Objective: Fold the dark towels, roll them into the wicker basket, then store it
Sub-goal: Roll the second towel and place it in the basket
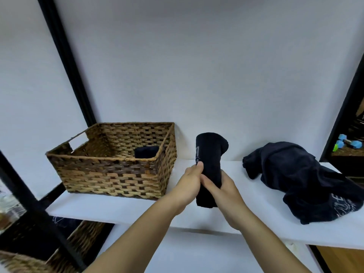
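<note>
**Rolled dark towel held in both hands beside the wicker basket**

At the far left, black metal frame posts [65, 62] slant across a plain white wall [216, 66]. Below the shelf at lower left, part of another woven basket [82, 239] shows, with dark cloth inside it.

On the white shelf [118, 209] stands the rectangular brown woven wicker basket [110, 174], its back against the wall and a handle slot cut in its left side. Inside it, against the right wall, lies a dark rolled towel [146, 151], only its top showing above the rim.

Just right of the basket, the person's left hand [190, 180] and right hand [222, 191] both grip a second rolled towel of dark navy cloth [211, 154]. The roll stands nearly upright, its lower end near the shelf's surface and its upper end leaning slightly right. The left thumb presses on the roll's left side, by some pale printed marks; the right hand's fingers curl round its lower part. The two hands touch each other at the roll.

Further right, apart from the hands, a loose heap of dark navy towels [299, 180] lies crumpled on the shelf, a pale printed design at its near right corner.

Beyond the right frame post, small blue and green objects [346, 143] sit in a dim space, too small to identify.
</note>
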The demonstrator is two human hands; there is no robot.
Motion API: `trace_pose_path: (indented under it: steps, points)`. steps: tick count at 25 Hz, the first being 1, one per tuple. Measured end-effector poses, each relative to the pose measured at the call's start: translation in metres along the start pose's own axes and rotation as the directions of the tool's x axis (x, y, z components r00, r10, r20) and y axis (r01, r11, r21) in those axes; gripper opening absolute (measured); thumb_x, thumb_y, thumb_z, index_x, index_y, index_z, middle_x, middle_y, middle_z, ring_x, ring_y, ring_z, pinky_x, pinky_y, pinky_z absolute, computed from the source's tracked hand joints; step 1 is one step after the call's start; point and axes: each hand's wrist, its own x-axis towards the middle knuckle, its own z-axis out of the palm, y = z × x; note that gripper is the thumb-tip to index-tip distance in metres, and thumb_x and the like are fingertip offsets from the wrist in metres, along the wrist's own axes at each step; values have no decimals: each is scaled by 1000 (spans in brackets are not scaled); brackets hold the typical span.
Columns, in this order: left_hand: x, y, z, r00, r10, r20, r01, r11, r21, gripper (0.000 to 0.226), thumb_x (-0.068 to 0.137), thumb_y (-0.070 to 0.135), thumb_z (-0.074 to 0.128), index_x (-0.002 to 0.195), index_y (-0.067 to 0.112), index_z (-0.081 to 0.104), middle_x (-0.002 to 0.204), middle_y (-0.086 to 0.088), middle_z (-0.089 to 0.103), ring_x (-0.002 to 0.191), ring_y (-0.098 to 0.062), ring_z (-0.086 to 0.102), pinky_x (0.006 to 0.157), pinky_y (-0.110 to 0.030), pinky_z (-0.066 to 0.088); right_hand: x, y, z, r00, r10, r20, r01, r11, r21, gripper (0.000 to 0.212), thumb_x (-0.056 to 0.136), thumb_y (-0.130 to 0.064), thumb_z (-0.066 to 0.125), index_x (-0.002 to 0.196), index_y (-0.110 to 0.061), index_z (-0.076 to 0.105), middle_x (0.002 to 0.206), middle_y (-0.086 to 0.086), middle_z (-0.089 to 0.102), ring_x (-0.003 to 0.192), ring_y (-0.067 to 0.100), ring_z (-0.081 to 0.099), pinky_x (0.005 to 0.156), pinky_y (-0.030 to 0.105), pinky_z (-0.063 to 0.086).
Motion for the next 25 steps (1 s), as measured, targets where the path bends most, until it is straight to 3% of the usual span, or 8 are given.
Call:
trace_pose_path:
  steps: [3,6,8,10,14,16,22,25]
  points:
    - [-11,20,-34,929,359,-86,-295,861,414,50,98,43,35,146,29,39,141,5,41,135,-14,36,118,-41,30,16,-33,8,998,2,70,-4,1000,26,29,82,-34,74,108,-22,69,96,0,75,89,21,71,73,38,57]
    - [-29,49,-68,636,771,27,-429,324,843,59,91,17,41,150,22,41,152,5,40,144,-17,30,114,-40,28,40,-62,19,991,-8,131,21,995,-98,17,87,-24,71,99,-12,67,82,2,69,76,19,65,66,35,52]
    - [-31,62,-98,549,782,297,-381,-82,921,57,85,21,38,140,22,55,149,7,50,148,-17,32,114,-48,26,54,-79,32,967,-11,256,74,969,-236,14,88,-21,70,98,-12,66,81,-1,69,75,14,65,66,30,50]
    - [-30,76,-134,615,670,416,-354,-237,905,55,84,31,44,138,27,54,144,11,54,146,-15,35,113,-53,23,65,-91,48,927,-8,375,161,912,-377,12,86,-20,72,96,-17,65,80,-5,69,73,8,66,65,25,50]
    - [-8,94,-205,780,520,348,-272,-220,937,55,82,59,59,131,36,50,118,17,58,114,-10,52,99,-42,37,96,-108,84,888,-27,460,319,756,-571,21,78,-26,77,95,-30,65,83,-7,71,76,12,70,63,30,56]
    - [11,92,-243,820,495,287,-246,-148,958,56,82,54,65,132,32,50,114,11,60,105,-14,54,90,-40,45,123,-115,109,867,-30,497,405,624,-669,27,75,-32,75,100,-31,64,88,-5,71,79,16,69,69,40,59]
    - [69,78,-359,940,335,65,-102,95,990,49,84,46,76,123,27,51,115,4,63,94,-14,55,77,-33,47,219,-103,195,885,-46,463,463,178,-868,50,80,-56,67,117,-26,53,104,-5,64,84,15,62,74,37,57]
    - [101,69,-389,972,236,24,-37,52,998,55,82,50,76,125,29,49,121,3,63,98,-17,57,79,-34,47,260,-82,229,895,54,442,442,14,-897,56,83,-45,70,126,-17,47,110,-1,61,88,20,61,71,35,53]
